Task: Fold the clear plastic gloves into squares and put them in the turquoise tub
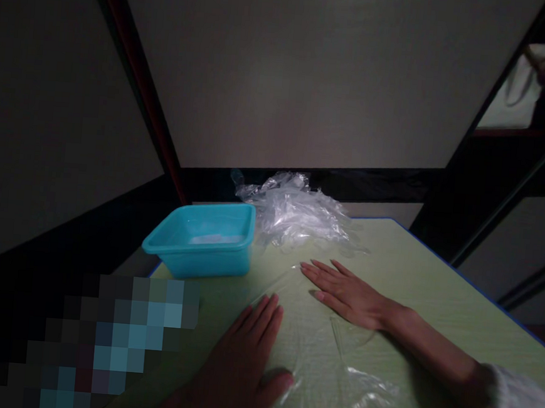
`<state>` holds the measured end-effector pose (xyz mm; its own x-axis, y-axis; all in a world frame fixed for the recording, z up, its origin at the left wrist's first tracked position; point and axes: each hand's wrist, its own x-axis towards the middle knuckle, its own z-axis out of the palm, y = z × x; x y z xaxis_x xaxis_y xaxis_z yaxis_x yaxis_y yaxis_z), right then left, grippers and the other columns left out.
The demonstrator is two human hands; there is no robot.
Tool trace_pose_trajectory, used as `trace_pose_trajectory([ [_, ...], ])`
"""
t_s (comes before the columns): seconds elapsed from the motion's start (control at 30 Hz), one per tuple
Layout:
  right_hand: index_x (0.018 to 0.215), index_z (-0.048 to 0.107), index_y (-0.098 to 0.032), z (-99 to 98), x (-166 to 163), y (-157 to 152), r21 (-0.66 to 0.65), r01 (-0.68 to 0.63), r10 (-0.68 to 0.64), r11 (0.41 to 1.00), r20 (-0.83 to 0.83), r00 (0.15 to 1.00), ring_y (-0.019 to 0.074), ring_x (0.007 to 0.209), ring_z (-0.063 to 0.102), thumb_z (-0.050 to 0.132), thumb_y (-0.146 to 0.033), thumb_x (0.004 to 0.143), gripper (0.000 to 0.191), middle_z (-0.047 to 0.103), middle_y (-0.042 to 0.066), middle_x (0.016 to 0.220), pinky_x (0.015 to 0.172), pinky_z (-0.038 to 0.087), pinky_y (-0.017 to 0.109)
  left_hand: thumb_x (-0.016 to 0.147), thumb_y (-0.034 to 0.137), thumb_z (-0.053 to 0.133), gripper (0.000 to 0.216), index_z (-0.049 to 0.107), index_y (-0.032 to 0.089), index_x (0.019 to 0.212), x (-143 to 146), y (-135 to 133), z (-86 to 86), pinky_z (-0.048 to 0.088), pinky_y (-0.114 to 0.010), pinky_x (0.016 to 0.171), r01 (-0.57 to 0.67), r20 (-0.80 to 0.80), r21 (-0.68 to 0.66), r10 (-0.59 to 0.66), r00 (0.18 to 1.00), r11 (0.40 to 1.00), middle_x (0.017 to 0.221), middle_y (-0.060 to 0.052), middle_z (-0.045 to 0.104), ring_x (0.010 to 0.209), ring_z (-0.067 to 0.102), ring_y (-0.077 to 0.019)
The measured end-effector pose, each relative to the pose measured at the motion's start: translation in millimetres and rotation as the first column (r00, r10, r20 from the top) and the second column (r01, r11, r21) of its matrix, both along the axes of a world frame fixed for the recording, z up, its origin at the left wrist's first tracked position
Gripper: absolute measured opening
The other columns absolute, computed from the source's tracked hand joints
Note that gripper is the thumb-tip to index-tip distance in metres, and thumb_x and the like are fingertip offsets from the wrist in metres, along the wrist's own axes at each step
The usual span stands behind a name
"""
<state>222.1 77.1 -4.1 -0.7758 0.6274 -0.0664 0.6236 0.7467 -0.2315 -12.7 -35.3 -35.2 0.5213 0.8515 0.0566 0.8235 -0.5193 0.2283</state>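
A clear plastic bag (pixel 326 359) lies spread flat on the pale green table (pixel 436 286). My left hand (pixel 241 359) rests flat on its near left part, fingers stretched out and together, thumb out to the right. My right hand (pixel 345 291) lies flat on the bag's far part, fingers extended and pointing left. Neither hand grips anything. A white sleeve (pixel 521 406) covers my right forearm.
A turquoise plastic tub (pixel 203 242) stands at the table's far left corner. A heap of crumpled clear plastic bags (pixel 295 212) lies behind it at the far edge. The table has a blue rim. Dark frame bars and grey panels surround it. A blurred patch sits at lower left.
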Motion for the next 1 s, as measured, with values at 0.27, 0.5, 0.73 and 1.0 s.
trace_pose_trajectory([
  [0.27,0.143,0.018,-0.017,-3.4,-0.8,1.2,0.038,-0.008,0.007,0.999,0.011,1.000,0.0228,0.136,0.012,0.015,-0.042,0.095,0.054,0.020,0.005,0.148,0.109,0.013,0.053,0.086,0.029,0.042,0.060,0.026,0.001,0.137,27.7,17.9,29.5,0.029,-0.045,0.106,-0.085,0.025,0.073,0.083,0.996,0.994,0.145,-0.020,0.021,0.134,0.021,-0.0283],
  [0.5,0.143,0.018,-0.021,-14.5,3.8,7.3,0.084,-0.037,0.038,0.996,-0.010,0.999,0.0243,0.136,0.014,0.020,-0.038,0.095,0.052,0.021,0.006,0.148,0.108,0.015,0.055,0.092,0.029,0.031,0.054,0.032,-0.004,0.133,78.8,64.1,13.0,0.028,-0.040,0.108,-0.219,-0.011,0.170,0.224,0.975,0.961,0.141,-0.022,0.030,0.132,0.027,-0.0280],
  [0.73,0.144,0.012,-0.023,-12.0,2.6,5.4,0.081,-0.024,0.025,0.996,-0.017,1.000,0.0236,0.136,0.013,0.019,-0.036,0.094,0.052,0.019,0.004,0.149,0.107,0.015,0.055,0.092,0.030,0.030,0.052,0.032,-0.001,0.135,60.3,60.4,9.0,0.026,-0.038,0.109,-0.196,-0.043,0.170,0.206,0.978,0.966,0.142,-0.018,0.029,0.133,0.025,-0.0248],
  [1.0,0.144,0.012,-0.022,-12.5,4.0,5.8,0.084,-0.022,0.023,0.996,-0.013,1.000,0.0239,0.136,0.013,0.017,-0.038,0.095,0.052,0.019,0.003,0.149,0.108,0.015,0.055,0.092,0.026,0.031,0.050,0.035,-0.003,0.132,9.9,55.7,6.1,0.028,-0.041,0.108,-0.200,-0.053,0.153,0.210,0.976,0.968,0.141,-0.021,0.030,0.133,0.025,-0.0251],
])
